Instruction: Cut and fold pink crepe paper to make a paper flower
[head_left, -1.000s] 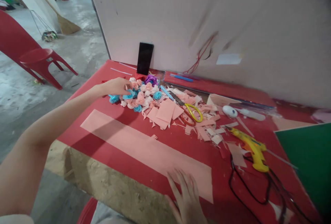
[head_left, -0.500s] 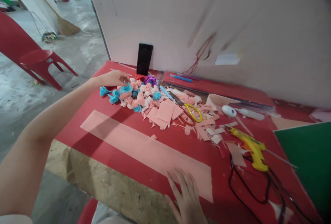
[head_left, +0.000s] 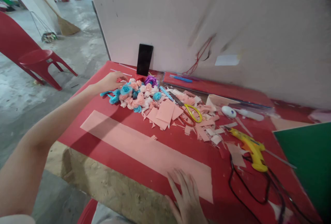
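At the far left of the table, my left hand point(head_left: 113, 80) reaches over the edge of a pile of crepe paper flowers point(head_left: 139, 98). Its fingers are curled around a small red paper flower point(head_left: 120, 79), partly hidden by the hand. Blue flowers point(head_left: 126, 90) lie just below the fingertips, and a purple flower point(head_left: 151, 81) sits at the back of the pile. My right hand point(head_left: 184, 196) rests flat with fingers spread on the near right end of a long pink paper strip point(head_left: 144, 144).
Pink paper scraps point(head_left: 204, 127) and yellow-handled scissors point(head_left: 191, 112) lie mid-table. A yellow glue gun point(head_left: 252, 148) with a black cord is at the right, beside a green board point(head_left: 307, 158). A phone point(head_left: 144, 59) leans on the back wall; a red chair point(head_left: 36, 56) stands left.
My left hand has shifted slightly left and down at the flower pile, and red paper now shows at its fingers. The right hand and paper strip stay put.
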A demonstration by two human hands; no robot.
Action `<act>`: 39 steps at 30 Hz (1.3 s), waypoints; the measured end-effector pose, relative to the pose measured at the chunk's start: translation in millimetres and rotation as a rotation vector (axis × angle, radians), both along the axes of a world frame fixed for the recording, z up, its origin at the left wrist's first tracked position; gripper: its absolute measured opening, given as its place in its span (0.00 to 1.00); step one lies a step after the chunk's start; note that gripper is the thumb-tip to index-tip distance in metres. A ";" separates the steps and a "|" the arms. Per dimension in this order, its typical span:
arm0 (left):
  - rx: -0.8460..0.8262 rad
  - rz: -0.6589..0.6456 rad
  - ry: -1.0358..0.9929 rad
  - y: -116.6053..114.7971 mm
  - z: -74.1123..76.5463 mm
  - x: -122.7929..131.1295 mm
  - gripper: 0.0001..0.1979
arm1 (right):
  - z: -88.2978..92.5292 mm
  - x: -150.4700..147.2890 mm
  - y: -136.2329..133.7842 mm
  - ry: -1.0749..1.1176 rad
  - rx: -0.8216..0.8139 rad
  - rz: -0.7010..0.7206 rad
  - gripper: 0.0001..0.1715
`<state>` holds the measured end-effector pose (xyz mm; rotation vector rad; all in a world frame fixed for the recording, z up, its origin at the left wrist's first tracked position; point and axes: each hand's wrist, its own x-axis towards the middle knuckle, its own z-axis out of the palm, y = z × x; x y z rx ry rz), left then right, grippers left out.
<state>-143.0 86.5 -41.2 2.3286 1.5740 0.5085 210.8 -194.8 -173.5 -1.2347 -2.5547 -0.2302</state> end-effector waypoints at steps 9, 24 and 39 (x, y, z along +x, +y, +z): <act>0.033 -0.524 0.003 -116.0 -32.0 69.9 0.13 | 6.4 0.7 -1.1 0.049 -0.063 0.016 0.29; 0.308 -0.537 0.175 -166.8 -93.8 84.0 0.05 | 41.7 -11.5 67.5 0.181 -0.124 0.025 0.18; 0.539 -0.588 0.197 -184.1 -94.4 81.7 0.08 | 42.6 -53.9 147.7 0.392 -0.101 0.028 0.16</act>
